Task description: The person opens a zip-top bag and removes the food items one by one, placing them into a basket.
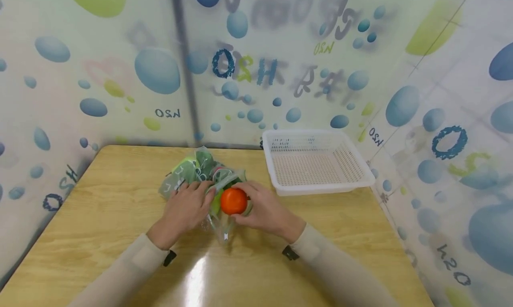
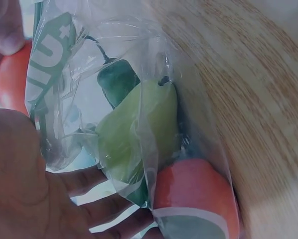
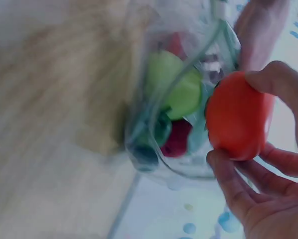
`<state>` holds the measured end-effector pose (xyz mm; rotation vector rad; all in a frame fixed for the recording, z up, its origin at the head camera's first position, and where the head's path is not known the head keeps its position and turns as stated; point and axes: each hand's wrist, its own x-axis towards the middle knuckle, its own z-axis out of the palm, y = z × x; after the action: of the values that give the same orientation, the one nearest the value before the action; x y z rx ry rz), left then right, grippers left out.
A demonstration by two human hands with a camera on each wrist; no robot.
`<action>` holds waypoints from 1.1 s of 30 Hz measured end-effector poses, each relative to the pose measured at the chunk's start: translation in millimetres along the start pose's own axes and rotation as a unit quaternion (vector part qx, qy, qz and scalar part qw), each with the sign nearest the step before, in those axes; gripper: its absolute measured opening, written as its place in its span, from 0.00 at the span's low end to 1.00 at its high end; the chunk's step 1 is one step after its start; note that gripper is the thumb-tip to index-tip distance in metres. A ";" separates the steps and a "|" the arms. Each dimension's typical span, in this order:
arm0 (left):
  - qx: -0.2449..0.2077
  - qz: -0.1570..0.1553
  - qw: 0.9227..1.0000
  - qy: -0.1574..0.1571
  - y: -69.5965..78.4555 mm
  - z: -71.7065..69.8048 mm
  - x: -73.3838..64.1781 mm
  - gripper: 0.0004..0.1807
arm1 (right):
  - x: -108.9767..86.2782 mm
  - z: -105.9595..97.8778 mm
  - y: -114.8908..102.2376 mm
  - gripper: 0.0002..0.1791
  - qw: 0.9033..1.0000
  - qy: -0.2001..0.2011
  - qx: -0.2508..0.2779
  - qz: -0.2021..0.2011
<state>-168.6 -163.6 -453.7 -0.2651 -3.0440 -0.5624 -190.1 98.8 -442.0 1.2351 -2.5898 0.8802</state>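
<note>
Red-orange and glossy, the tomato (image 1: 234,201) is at the mouth of a clear plastic bag (image 1: 202,167), over the middle of the table (image 1: 340,218). The right hand (image 1: 266,209) pinches it, thumb on one side and fingertips on the other; this grip at the edges probably leaves most of the fruit uncovered and keeps the fingers out of the film. The left hand (image 1: 186,207) grips the bag, its fingers bent against the plastic and its thumb by the mouth, presumably because such limp film would fold or slide if let alone.

The tomato looks almost round from the head, so no long axis can be made out, and I cannot tell for certain where its stem end points. The bag lies on the table, its mouth turned toward the right hand. Through the plastic show a pale green pear (image 2: 139,129), its narrow stem end pointing away from the left fingers, a dark green pepper (image 2: 118,82) beside it, and a red piece with a white band (image 2: 196,184).

Farther out, beyond the right hand, a white basket (image 1: 320,190) sits with its long side running left to right. Bubble-printed sheeting (image 1: 256,98) closes the background.
</note>
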 end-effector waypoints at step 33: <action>-0.005 -0.004 1.000 0.009 -0.4 5.4 -6.9 0.32 | -20.1 -121.6 94.4 0.40 0.978 0.068 -0.097 0.175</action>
<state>-161.9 -163.2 -459.3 -0.2479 -3.0273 -0.5776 -262.1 227.0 -391.7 0.6571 -2.7437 0.7113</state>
